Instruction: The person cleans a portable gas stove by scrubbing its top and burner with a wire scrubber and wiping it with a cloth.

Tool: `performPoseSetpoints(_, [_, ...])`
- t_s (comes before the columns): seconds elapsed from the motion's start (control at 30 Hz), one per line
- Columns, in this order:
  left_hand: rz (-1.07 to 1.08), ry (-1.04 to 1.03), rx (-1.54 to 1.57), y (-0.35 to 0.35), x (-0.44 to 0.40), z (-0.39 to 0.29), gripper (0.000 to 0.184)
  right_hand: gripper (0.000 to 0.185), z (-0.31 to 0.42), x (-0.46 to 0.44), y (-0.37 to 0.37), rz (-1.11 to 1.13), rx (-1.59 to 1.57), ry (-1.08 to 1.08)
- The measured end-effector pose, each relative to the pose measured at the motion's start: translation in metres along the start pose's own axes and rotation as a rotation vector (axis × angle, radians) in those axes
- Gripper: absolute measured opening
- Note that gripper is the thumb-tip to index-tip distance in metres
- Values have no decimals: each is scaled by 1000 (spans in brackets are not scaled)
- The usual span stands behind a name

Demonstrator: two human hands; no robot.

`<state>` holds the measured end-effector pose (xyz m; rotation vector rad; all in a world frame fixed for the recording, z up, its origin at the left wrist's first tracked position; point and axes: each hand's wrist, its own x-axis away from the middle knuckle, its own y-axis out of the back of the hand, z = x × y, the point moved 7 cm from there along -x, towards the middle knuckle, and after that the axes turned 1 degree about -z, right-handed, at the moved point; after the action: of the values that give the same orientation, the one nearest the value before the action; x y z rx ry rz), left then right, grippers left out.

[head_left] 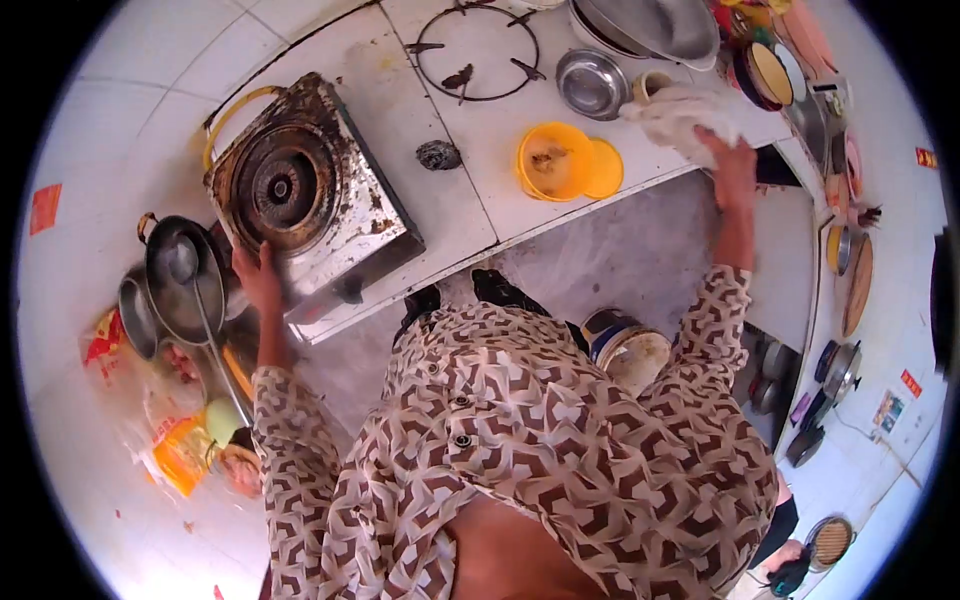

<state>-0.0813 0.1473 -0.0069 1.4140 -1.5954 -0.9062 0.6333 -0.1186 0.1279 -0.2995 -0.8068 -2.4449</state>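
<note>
My left hand point(258, 280) rests against the near left corner of a rusty, stained gas stove point(370, 185), its fingers stretched out and apart. The stove's round burner faces up, and a yellow hose point(232, 112) loops at its back corner. Over at the right end of the counter, my right hand point(732, 165) is closed on a crumpled whitish cloth point(680, 115). Left of the cloth are a small metal bowl point(592, 83) and an open yellow tub point(560, 160) with brown residue inside. A dark scouring pad point(438, 155) lies between the stove and the tub.
A black pot-stand ring point(478, 97) lies at the back of the white counter point(400, 95). Large metal basins point(660, 25) stand behind the bowl. Pans and a ladle point(183, 262) are at the far left, beside plastic bags point(170, 430). A bucket point(635, 355) stands on the floor.
</note>
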Motion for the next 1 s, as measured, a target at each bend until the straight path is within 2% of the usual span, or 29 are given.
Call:
performPoseSetpoints(0.07, [-17, 31, -34, -4, 6, -8, 64, 53, 14, -26, 18, -74, -311, -53])
performPoseSetpoints(0.1, [-11, 65, 4, 0, 11, -23, 64, 49, 59, -13, -1, 100, -393, 19])
performPoseSetpoints(0.13, [-7, 78, -75, 0, 11, -24, 67, 53, 76, -15, -15, 207, -439, 71])
performPoseSetpoints(0.2, [47, 152, -119, -2, 16, -21, 69, 49, 116, -2, -64, 332, -645, 70])
performPoseSetpoints(0.23, [83, 114, -117, 20, -26, 33, 68, 51, 148, 44, -141, 234, 151, 382])
performPoseSetpoints(0.27, [85, 113, -47, 22, -28, 29, 69, 52, 159, 53, -172, 136, 926, 735])
performPoseSetpoints(0.3, [85, 129, -91, 21, -30, 32, 69, 59, 146, 45, -204, 116, 978, 901])
performPoseSetpoints(0.37, [72, 133, -84, 23, -28, 34, 71, 67, 126, 39, -298, 516, -449, -91])
performPoseSetpoints(0.43, [30, 79, -60, 26, -28, 29, 73, 67, 145, 67, -383, 662, -483, -6])
performPoseSetpoints(0.5, [67, 127, 1, 42, -36, 41, 72, 65, 180, 107, -460, 617, -339, 249])
performPoseSetpoints(0.57, [-3, 41, 82, 40, -34, 35, 71, 64, 185, 109, -510, 596, 65, 600])
performPoseSetpoints(0.67, [21, 95, 59, 43, -35, 30, 71, 63, 149, 119, -588, 655, 519, 1119])
performPoseSetpoints(0.73, [19, 98, 85, 45, -35, 29, 72, 56, 119, 140, -605, 772, 1104, 1069])
performPoseSetpoints(0.77, [28, 114, 83, 46, -36, 28, 73, 50, 100, 126, -619, 754, 1027, 1117])
performPoseSetpoints(0.87, [14, 118, 87, 53, -31, 18, 73, 49, 113, 116, -624, 958, 977, 1089])
performPoseSetpoints(0.9, [8, 115, 81, 55, -34, 18, 73, 47, 106, 113, -630, 840, 904, 1197])
performPoseSetpoints(1.0, [-8, 104, 85, 62, -38, 18, 74, 42, 122, 139, -610, 507, 748, 1210])
